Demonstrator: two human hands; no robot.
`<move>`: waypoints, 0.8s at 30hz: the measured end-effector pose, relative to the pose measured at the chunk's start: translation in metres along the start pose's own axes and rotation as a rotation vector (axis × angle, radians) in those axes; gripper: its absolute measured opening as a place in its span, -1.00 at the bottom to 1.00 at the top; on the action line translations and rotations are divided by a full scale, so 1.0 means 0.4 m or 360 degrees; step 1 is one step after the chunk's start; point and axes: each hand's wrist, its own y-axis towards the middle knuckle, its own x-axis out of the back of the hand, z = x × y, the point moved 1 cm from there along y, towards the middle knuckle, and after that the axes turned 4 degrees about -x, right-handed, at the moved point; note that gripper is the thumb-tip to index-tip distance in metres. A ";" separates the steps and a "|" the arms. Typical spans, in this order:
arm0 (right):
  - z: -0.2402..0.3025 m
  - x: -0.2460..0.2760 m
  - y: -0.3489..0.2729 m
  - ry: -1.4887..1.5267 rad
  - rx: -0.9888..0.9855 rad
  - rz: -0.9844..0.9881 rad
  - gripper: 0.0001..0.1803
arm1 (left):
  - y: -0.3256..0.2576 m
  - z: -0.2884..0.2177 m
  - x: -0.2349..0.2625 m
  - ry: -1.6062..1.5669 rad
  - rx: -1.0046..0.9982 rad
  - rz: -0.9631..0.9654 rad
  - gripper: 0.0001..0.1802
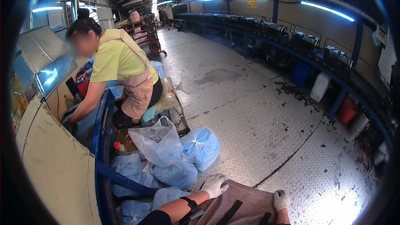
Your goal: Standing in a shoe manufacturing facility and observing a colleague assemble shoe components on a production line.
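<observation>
Both my hands wear white knit gloves. A brown checked cloth [246,200], apron-like and with dark straps, spreads between them at the lower edge, its far edge drawn nearly straight. My left hand [215,186] is closed over the cloth's far left corner, with a dark band around that wrist. At the far right corner my right hand [281,200] is curled closed against the cloth; its fingertips are hidden. Just left of my left arm lie several tied clear bags of blue pieces [173,175].
A co-worker [121,58] in a yellow shirt sits at left, reaching behind a blue metal frame [100,125]. A cream panel [54,162] stands nearest on the left. Along the right runs a long blue-framed conveyor line [287,43]. Dark scraps [296,93] litter the patterned metal floor [241,141].
</observation>
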 end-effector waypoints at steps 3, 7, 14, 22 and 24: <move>-0.015 -0.009 0.004 0.0012 0.0021 -0.0011 -0.67 | 0.000 -0.001 -0.002 0.0022 -0.0019 -0.0026 -0.51; -0.026 -0.014 0.007 0.0031 0.0050 -0.0017 -0.67 | 0.000 -0.002 -0.003 0.0026 -0.0032 -0.0029 -0.51; -0.034 -0.020 0.010 0.0026 0.0075 -0.0020 -0.67 | -0.003 -0.001 -0.003 0.0003 -0.0026 -0.0025 -0.51; -0.028 -0.019 0.010 0.0008 0.0056 -0.0019 -0.67 | -0.003 0.000 -0.010 0.0024 -0.0024 -0.0031 -0.51; -0.033 -0.022 0.012 0.0019 0.0069 -0.0019 -0.67 | -0.002 0.004 -0.013 0.0008 -0.0026 -0.0032 -0.51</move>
